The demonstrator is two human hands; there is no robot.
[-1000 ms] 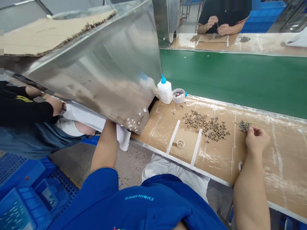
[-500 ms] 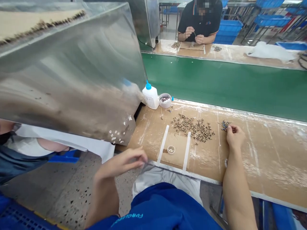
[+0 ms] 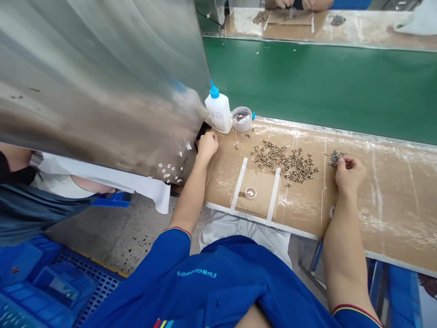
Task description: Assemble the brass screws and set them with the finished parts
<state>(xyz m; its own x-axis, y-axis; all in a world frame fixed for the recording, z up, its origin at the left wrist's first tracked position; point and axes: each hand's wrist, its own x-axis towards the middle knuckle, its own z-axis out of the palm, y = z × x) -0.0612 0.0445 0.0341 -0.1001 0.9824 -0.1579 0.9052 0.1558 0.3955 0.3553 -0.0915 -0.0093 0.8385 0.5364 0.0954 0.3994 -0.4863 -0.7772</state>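
Observation:
My left hand [image 3: 206, 145] rests on the cardboard-covered table [image 3: 375, 200] at its left end, fingers curled, against the dark gap under the steel housing [image 3: 102, 82]; what it holds, if anything, is hidden. My right hand [image 3: 349, 174] is curled beside a small heap of bluish metal parts [image 3: 335, 156], fingertips pinched at its edge. A spread of small brass parts [image 3: 288, 161] lies between the hands. A tiny clear cup [image 3: 251, 193] sits between two white tape strips [image 3: 239, 189].
A white glue bottle with a blue cap [image 3: 219, 110] and a clear round tub [image 3: 241, 119] stand at the back left. A green conveyor belt [image 3: 324, 82] runs behind the table. Another person's hands [image 3: 293, 3] work across it. Blue crates [image 3: 41, 287] sit on the floor at left.
My left hand rose from below the table edge and moved forward to the table's left end by the steel housing. My right hand stayed at the bluish parts. The camera tilted down.

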